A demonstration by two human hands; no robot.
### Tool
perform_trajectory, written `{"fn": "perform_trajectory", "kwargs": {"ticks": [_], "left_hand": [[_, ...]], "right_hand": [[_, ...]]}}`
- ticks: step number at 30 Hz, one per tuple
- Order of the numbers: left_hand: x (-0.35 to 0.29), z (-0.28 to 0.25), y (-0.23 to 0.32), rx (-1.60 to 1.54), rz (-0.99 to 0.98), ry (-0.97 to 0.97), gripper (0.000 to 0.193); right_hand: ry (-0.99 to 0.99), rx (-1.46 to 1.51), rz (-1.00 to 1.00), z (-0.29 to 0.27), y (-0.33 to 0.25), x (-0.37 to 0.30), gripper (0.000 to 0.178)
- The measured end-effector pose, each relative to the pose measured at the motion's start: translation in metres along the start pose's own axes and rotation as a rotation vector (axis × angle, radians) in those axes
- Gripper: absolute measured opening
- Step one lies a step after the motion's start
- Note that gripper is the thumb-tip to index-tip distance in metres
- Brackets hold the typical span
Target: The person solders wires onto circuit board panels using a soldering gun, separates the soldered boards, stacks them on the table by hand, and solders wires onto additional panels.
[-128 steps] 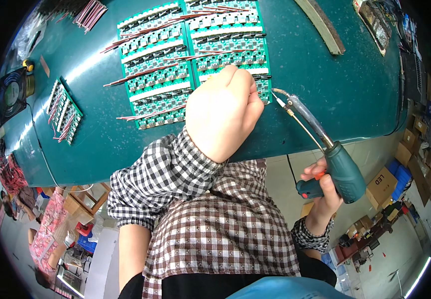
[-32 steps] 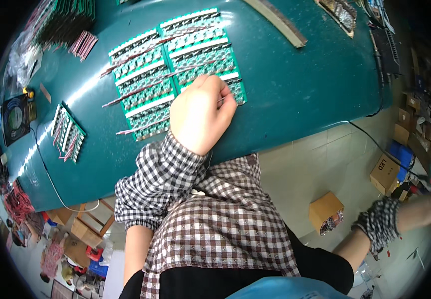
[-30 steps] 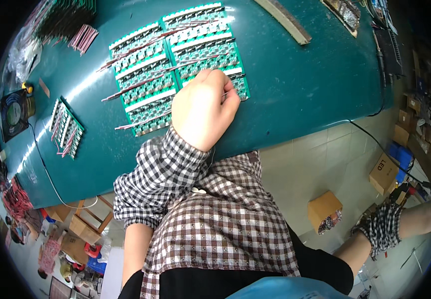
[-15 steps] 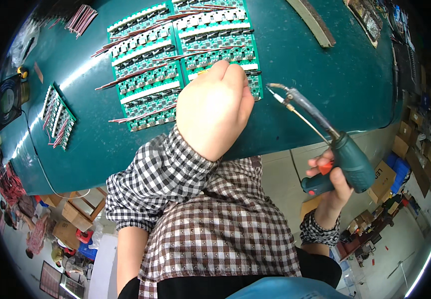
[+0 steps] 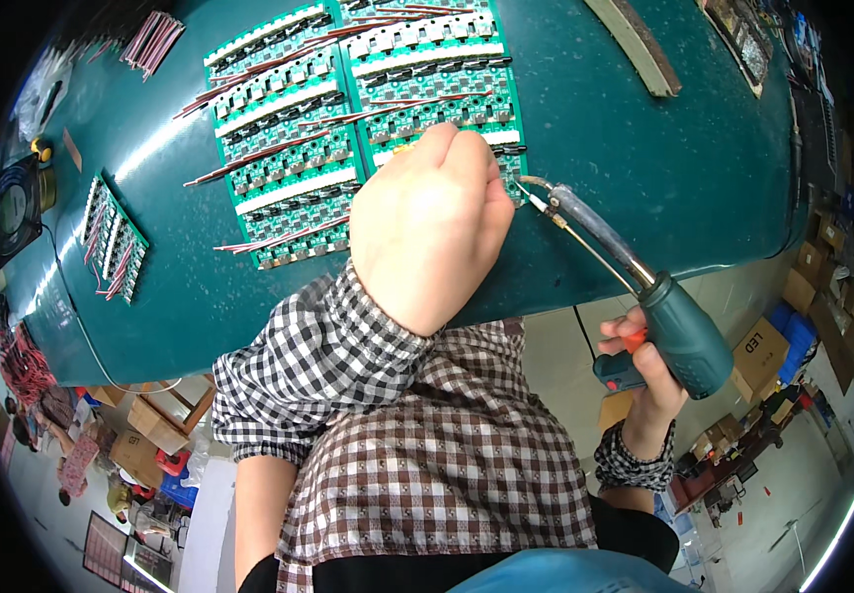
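My right hand point(image 5: 654, 381) is wrapped round the grip of a dark green soldering gun point(image 5: 686, 331) with an orange-red trigger. Its bent metal tip and thin solder-feed tube point left, to the right edge of the green circuit boards point(image 5: 294, 153). Over the near right board my left hand point(image 5: 432, 212) is closed, its back toward me. Whatever its fingers hold is hidden beneath it; a small yellow bit shows at its upper left. The boards lie side by side in two columns, carrying white connector strips and red and dark wires point(image 5: 259, 158).
A smaller wired board point(image 5: 113, 237) lies on the green table point(image 5: 190, 296) to the left. Farther back are a bundle of wires point(image 5: 153, 42), a long bar point(image 5: 635, 44) and a worn tray point(image 5: 738, 40). A black fan point(image 5: 17, 203) stands at the left edge, with a cable running from it.
The soldering gun has moved left and slightly down, bringing its tip to the boards' right edge. My left hand stays closed in nearly the same place.
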State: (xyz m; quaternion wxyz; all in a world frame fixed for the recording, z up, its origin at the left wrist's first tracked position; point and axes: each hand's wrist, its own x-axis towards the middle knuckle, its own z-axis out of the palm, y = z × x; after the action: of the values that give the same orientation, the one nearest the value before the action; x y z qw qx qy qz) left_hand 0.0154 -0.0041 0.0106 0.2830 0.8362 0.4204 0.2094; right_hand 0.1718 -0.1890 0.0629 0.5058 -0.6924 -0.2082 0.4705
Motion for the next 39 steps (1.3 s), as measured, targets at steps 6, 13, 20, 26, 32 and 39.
{"fn": "perform_trajectory", "kwargs": {"ticks": [6,13,20,26,32,39], "left_hand": [[-0.0008,-0.0001,-0.0002,-0.023,-0.005,0.004,0.012],[-0.0007,0.0008,-0.0008,-0.014,-0.006,0.006,0.012],[-0.0009,0.0012,-0.0013,-0.015,-0.008,0.011,0.012],[-0.0011,0.0012,-0.0014,-0.018,-0.014,0.006,0.011],[-0.0011,0.0012,-0.0016,-0.02,-0.012,0.005,0.011],[-0.0013,0.0012,-0.002,-0.019,-0.01,0.003,0.012]], "right_hand": [[0.009,-0.049,0.014,0.0039,-0.0023,0.0,0.042],[0.006,-0.062,-0.006,0.0051,-0.0023,0.0015,0.04],[0.016,-0.075,-0.01,0.0074,-0.0044,0.0028,0.039],[0.027,-0.075,-0.014,0.0089,-0.0045,0.0027,0.038],[0.005,-0.074,-0.015,0.007,-0.002,0.0028,0.039],[0.005,-0.061,0.001,0.0072,-0.0012,0.002,0.04]]}}
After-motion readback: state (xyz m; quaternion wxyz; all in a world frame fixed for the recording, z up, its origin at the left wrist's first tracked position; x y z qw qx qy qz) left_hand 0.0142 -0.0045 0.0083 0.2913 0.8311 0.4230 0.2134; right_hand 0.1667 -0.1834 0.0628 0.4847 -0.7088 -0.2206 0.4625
